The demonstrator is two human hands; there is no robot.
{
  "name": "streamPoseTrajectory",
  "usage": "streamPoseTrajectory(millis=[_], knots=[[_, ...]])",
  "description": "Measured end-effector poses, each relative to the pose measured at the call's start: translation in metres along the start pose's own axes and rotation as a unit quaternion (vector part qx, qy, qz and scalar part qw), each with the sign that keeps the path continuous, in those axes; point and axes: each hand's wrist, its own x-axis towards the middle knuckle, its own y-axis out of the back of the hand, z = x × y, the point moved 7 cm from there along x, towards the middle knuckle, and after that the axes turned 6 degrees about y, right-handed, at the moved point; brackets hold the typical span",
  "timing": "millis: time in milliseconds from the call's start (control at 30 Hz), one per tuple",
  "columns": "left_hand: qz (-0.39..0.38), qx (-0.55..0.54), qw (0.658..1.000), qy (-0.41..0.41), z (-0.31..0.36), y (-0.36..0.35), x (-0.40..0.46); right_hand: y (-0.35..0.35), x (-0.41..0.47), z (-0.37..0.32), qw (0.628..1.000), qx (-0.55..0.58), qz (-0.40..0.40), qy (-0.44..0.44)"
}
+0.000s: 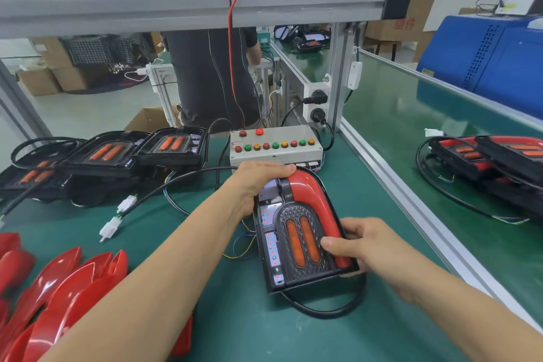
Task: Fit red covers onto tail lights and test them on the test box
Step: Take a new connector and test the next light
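Head view: both hands hold one light on the desk. Left hand grips its top, right hand pinches its red cover.

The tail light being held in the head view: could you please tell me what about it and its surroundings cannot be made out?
- Head view: the far end of the tail light is covered by the left hand.
- Its near right corner is hidden by the right hand.
- Whether its black cable is plugged into the test box is hidden behind the light and hands.
- The pile of red covers is cut off by the left and bottom edges.
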Motion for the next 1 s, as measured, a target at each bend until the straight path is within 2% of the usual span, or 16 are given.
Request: streamPoseTrajectory(millis=[200, 367, 533, 667, 800, 1000], knots=[[0.02, -0.021, 0.999, -0.039, 0.005, 0.001, 0.005, 0.002, 0.002, 0.002, 0.999, -0.006, 0.045, -0.002], [-0.008, -0.037, 0.999, -0.013, -0.003, 0.007, 0.006, -0.003, 0.006, -0.003, 0.999, -0.033, -0.009, 0.009], [-0.011, -0.049, 0.999, 0.006, -0.003, 0.01, 0.007, -0.006, 0.008, -0.004, 0.999, 0.033, -0.014, 0.02], [-0.017, -0.013, 1.0, 0.006, -0.005, 0.008, 0.008, 0.001, 0.01, -0.006, 0.999, 0.031, 0.012, 0.022], [-0.02, -0.031, 0.999, 0.011, -0.01, 0.008, 0.01, 0.005, 0.011, -0.008, 0.999, 0.041, 0.019, 0.011], [-0.003, -0.018, 0.999, -0.038, 0.005, 0.003, 0.01, 0.0, 0.008, -0.002, 0.993, 0.108, 0.037, -0.023]])
